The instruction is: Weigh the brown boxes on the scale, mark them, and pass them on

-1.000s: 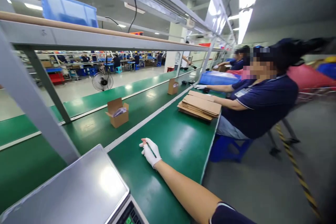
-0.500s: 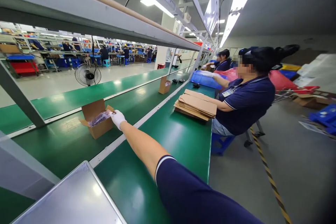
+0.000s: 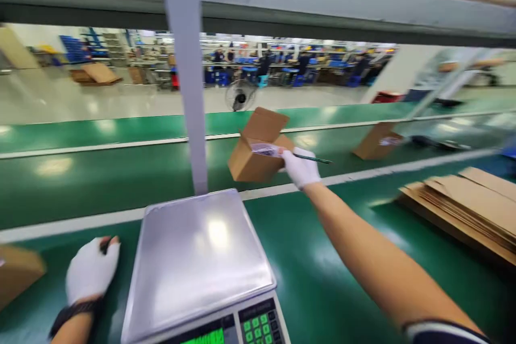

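Note:
My right hand (image 3: 300, 167), in a white glove, grips the rim of a small open cardboard box (image 3: 253, 153) and holds it lifted and tilted above the green belt; a thin dark pen sticks out of the same hand. A clear plastic bag shows inside the box. My left hand (image 3: 92, 271), also gloved, rests on the green table left of a weighing scale (image 3: 197, 255), its fingers curled, with something dark at the fingertips. The scale's steel platter is bare.
A grey upright post (image 3: 187, 80) stands just behind the scale. Another open box (image 3: 377, 141) sits on the belt to the right. A stack of flat cardboard (image 3: 463, 201) lies at the right, and a brown box corner (image 3: 16, 274) at the far left.
My view has swung left to face the scale. My right hand has lifted the small box off the belt and brought it toward the scale. My left hand has come into view.

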The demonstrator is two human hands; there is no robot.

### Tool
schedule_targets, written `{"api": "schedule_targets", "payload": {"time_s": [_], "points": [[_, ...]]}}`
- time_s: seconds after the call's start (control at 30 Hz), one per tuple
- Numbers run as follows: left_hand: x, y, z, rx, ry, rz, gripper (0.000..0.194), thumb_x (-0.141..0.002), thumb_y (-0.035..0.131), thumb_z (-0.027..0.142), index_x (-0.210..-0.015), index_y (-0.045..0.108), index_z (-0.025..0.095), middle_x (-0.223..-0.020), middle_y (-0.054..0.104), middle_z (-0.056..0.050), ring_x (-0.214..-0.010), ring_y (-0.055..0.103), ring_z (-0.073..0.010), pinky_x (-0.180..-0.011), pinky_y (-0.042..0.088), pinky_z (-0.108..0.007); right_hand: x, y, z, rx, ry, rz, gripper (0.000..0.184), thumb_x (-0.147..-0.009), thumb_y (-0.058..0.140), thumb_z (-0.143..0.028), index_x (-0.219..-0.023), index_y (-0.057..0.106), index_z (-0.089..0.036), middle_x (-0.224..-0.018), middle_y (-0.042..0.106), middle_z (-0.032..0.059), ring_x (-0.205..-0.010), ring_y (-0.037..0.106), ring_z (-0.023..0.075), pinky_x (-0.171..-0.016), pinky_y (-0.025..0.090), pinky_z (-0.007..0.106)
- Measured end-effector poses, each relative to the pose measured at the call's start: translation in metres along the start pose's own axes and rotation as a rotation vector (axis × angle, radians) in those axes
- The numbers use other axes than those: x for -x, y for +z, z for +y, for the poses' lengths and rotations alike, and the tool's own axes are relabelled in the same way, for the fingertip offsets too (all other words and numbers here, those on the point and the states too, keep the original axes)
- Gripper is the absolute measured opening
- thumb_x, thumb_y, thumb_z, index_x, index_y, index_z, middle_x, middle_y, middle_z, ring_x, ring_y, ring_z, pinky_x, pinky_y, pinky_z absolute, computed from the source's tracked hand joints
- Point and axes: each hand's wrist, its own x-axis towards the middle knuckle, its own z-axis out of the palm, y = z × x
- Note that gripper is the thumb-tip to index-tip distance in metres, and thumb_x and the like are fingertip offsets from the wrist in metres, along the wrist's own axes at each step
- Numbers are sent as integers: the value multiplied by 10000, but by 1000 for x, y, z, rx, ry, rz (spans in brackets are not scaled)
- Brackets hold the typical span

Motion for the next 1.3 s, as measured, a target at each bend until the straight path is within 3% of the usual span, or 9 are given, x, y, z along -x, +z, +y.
{"api": "schedule_targets", "payload": {"time_s": [0.13,0.2,0.33,0.5,0.67,0.8,1.0,1.13,1.3], "points": [[16,-7,-19,20,10,80,466,-811,423,553,-965,642,172,-1008,641,-145,-952,588,-371,-807,476,-454,61,-12,-15,170,-447,-23,285,-816,584,-434,-715,646,-175,-733,679,79,-756,645,242,-651,502,314],[21,-7,-16,105,0,108,461,-802,434,549,-944,640,162,-1003,639,-155,-952,583,-366,-836,464,-453,100,-15,-18,113,-493,-183,331,-842,584,-487,-728,647,-183,-746,684,81,-735,660,246,-632,513,319],[48,-10,-16,359,-57,121,447,-772,488,575,-887,626,166,-966,636,-143,-918,583,-338,-860,454,-450,144,-12,12,-403,-189,-437,480,-873,562,-598,-1060,650,-165,-1020,698,128,-804,700,256,-626,579,354],[106,-14,-21,505,-87,95,493,-794,442,617,-940,594,171,-958,636,-81,-899,592,-248,-862,472,-354,168,3,110,-414,204,-204,553,-744,711,-545,-1081,621,-117,-1007,694,163,-734,699,210,-659,598,324],[149,-20,-14,645,-101,34,483,-763,525,618,-911,617,167,-874,633,-55,-852,575,-233,-788,461,-310,208,2,157,-310,136,-59,560,-828,602,-567,-1166,620,-121,-920,699,111,-713,666,162,-652,568,268],[148,-24,-16,614,-118,27,522,-759,499,654,-872,628,162,-811,629,-55,-818,570,-234,-757,450,-311,208,-8,149,-270,149,-83,656,-807,533,-715,-943,690,-92,-680,633,74,-502,534,126,-437,444,232],[125,-35,-21,761,-147,-75,590,-732,537,678,-930,630,130,-1003,654,-115,-844,604,-239,-758,490,-320,186,-34,124,-290,210,-24,647,-710,616,-765,-767,643,-121,-588,568,35,-458,470,100,-389,364,204],[120,-68,12,795,-52,-6,541,-798,544,649,-955,642,141,-1034,655,-91,-825,607,-206,-698,475,-274,184,-55,69,-352,64,15,619,-772,578,-757,-659,580,-148,-517,489,-2,-416,409,72,-367,308,181],[120,-116,77,839,220,15,499,-871,528,613,-970,659,142,-1009,654,-75,-813,605,-189,-675,468,-253,199,-55,-18,-488,-95,-168,524,-784,657,-676,-724,608,-158,-588,561,22,-461,517,108,-401,404,205]]}}
